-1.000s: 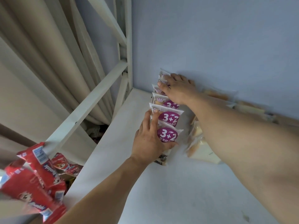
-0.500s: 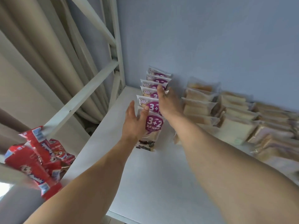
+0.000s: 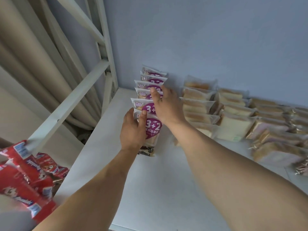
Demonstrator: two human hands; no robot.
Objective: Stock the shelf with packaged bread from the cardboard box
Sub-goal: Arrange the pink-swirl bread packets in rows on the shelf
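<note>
Bread packet row [image 3: 146,84], front packet [image 3: 153,129] pinched in left grip [image 3: 133,130], spread right grip [image 3: 166,105] steadying, liable to topple nearward on release.

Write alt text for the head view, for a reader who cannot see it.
A person's left hand pinches the front pack of a row of purple-labelled bread packs standing on a white shelf, while the right hand rests open on packs farther back. Clear-wrapped sliced bread lies to the right; red packets sit at lower left.
</note>
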